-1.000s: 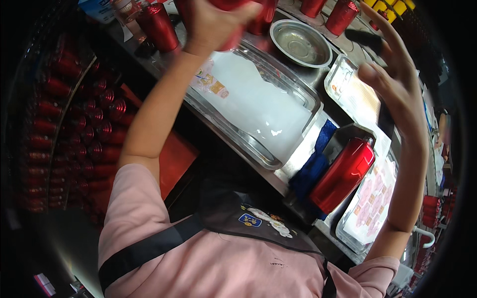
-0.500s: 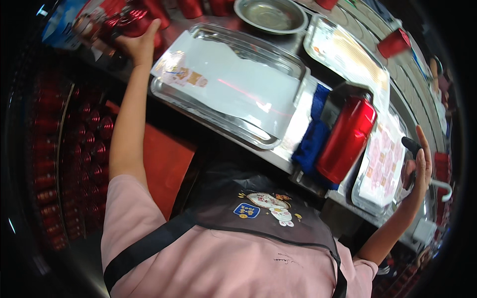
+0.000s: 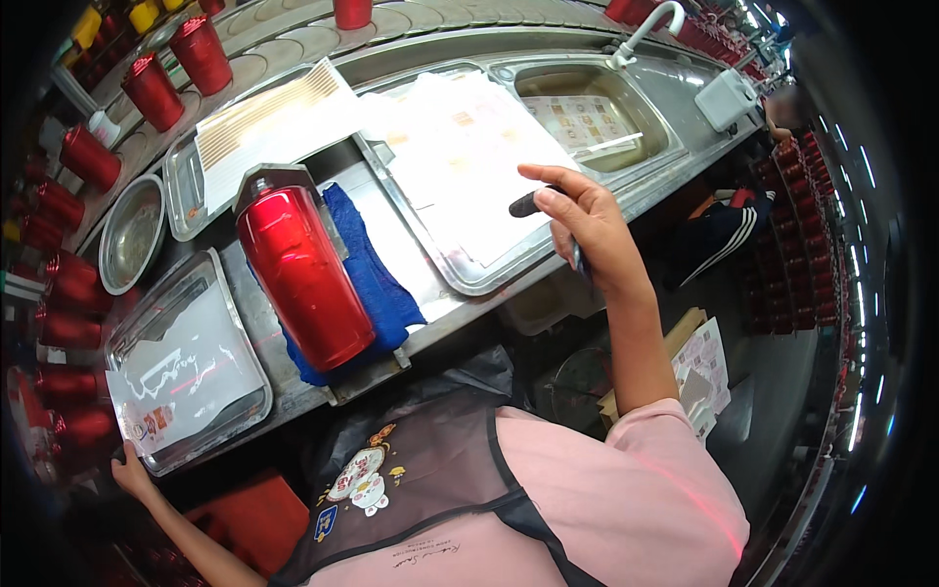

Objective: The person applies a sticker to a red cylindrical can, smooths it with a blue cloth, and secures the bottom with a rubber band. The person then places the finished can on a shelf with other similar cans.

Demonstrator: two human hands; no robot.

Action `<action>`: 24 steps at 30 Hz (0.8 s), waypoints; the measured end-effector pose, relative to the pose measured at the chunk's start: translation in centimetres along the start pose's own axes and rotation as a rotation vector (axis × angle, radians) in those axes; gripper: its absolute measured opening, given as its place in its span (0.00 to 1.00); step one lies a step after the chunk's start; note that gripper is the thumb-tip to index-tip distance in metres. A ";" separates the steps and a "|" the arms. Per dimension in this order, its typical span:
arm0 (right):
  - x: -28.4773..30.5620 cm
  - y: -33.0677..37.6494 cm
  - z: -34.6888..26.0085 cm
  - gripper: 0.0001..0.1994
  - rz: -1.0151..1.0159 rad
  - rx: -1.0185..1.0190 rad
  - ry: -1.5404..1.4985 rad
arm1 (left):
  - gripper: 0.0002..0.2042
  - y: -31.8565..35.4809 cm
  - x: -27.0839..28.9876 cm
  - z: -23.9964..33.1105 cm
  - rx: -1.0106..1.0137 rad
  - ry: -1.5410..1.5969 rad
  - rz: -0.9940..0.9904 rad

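My right hand (image 3: 592, 230) hangs above the front right edge of a metal tray (image 3: 474, 284) heaped with pale printed sheets (image 3: 469, 147). Its index finger reaches out while the lower fingers curl round something dark and bluish, mostly hidden. A black rounded tip (image 3: 536, 201) shows by the thumb; whether it is a finger cover or a held thing is unclear. Down at the left, my left hand (image 3: 134, 476) is beside the near corner of another tray (image 3: 256, 377), its fingers largely hidden. Between the trays, a shiny red metal cylinder (image 3: 308, 284) lies tilted on a stand with blue cloth (image 3: 377, 269).
A round metal basin (image 3: 133, 235) and a tray with a striped sheet (image 3: 279, 127) stand farther back. Red cylinders (image 3: 201, 54) stand on the slatted conveyor beyond. At the right are a water-filled sink (image 3: 626, 117), its white tap (image 3: 650, 29) and a white jug (image 3: 726, 98).
My view has swung to the right. My left hand has left the red containers at the far left and is by the tray corner; my right hand has come inward over the sheet tray.
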State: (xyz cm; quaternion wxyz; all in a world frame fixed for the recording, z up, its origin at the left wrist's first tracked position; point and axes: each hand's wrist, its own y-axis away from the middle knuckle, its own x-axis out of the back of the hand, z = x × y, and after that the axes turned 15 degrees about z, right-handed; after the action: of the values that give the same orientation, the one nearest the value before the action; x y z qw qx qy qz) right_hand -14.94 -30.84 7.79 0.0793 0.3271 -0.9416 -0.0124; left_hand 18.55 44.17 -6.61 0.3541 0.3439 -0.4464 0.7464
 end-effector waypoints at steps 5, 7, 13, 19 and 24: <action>0.9 0.7 0.8 0.19 -0.023 -0.047 -0.098 | 0.19 0.6 2.3 7.3 -0.208 0.006 0.071; 0.6 0.9 1.4 0.19 -0.031 -0.018 -0.100 | 0.15 1.6 1.5 10.1 -0.148 0.446 -0.102; 2.5 2.2 3.2 0.19 -0.057 -0.070 -0.120 | 0.18 8.2 2.6 20.7 0.084 0.880 -0.590; 3.8 2.7 5.0 0.19 0.052 -0.088 0.024 | 0.20 4.8 -2.2 13.6 -0.048 0.367 -0.589; 5.2 3.5 6.3 0.19 0.031 -0.099 -0.069 | 0.24 7.6 0.3 21.4 -0.240 0.063 -0.410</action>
State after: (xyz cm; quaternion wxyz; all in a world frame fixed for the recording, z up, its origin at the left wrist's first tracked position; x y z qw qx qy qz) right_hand -22.15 -31.46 2.54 0.0630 0.3075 -0.9470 -0.0691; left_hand 16.27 22.14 -1.75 0.5502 0.3595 -0.4416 0.6107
